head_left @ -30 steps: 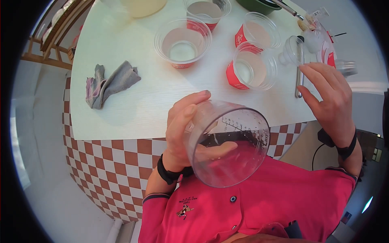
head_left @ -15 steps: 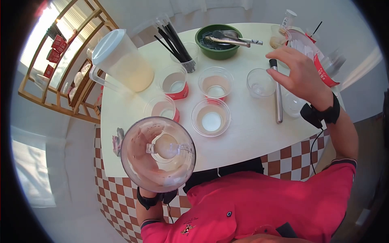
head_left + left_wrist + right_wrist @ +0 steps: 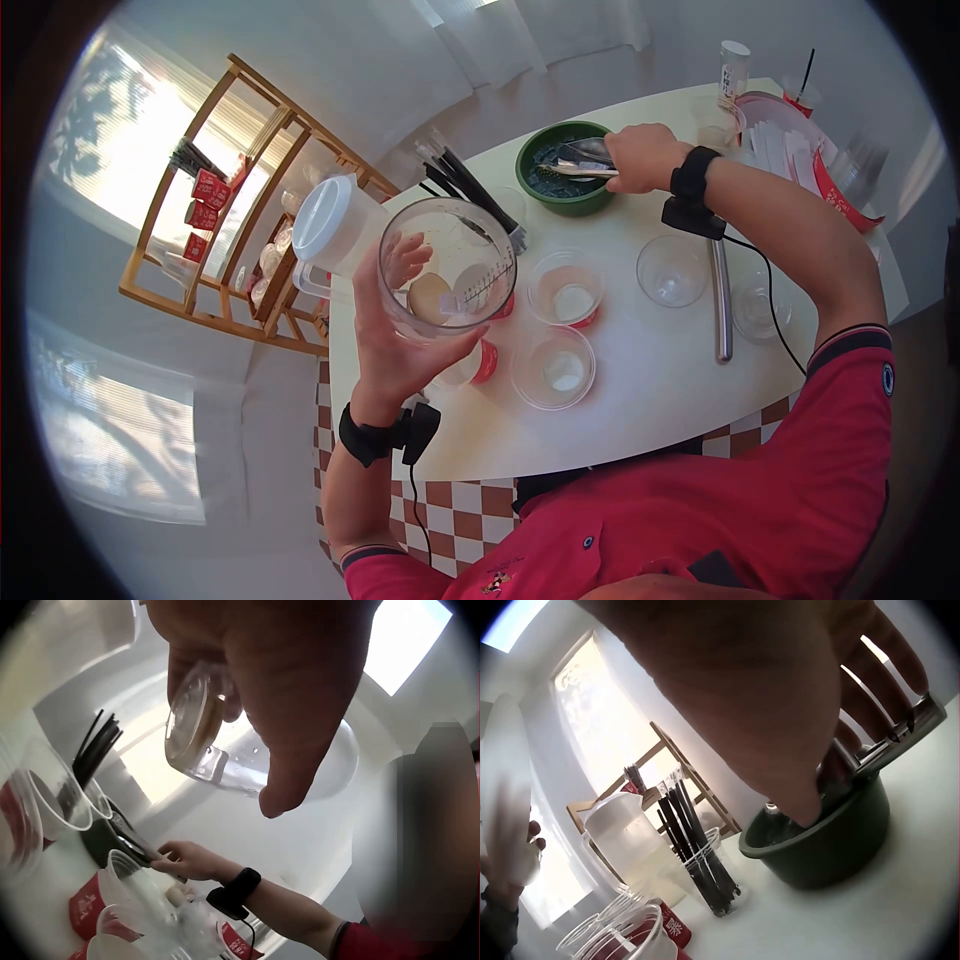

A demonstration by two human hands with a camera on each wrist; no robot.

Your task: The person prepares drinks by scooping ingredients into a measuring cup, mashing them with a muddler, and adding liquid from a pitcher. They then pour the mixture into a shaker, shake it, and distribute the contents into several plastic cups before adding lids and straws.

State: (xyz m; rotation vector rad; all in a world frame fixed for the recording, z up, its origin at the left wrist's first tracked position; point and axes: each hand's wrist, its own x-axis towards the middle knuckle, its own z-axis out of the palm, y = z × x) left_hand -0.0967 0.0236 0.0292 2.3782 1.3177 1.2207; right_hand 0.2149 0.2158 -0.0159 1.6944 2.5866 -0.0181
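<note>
Through the head feed I saw a clear measuring cup [image 3: 483, 287] raised off the table [image 3: 640, 410], its mouth facing the camera and its printed scale showing. The left hand [image 3: 388, 345] gripped it around the side, thumb below. Across from it, the right hand [image 3: 642, 158] was over the green bowl [image 3: 567, 206], fingers touching the metal utensils [image 3: 586, 171] that leaned inside; I couldn't tell whether they had closed around the handles. Black straws [image 3: 472, 190] stood just beside the bowl, near a lidded pitcher [image 3: 328, 222]. Nearer me sat red-labelled cups [image 3: 553, 372], then a metal rod [image 3: 722, 305] between two clear cups [image 3: 672, 285].
</note>
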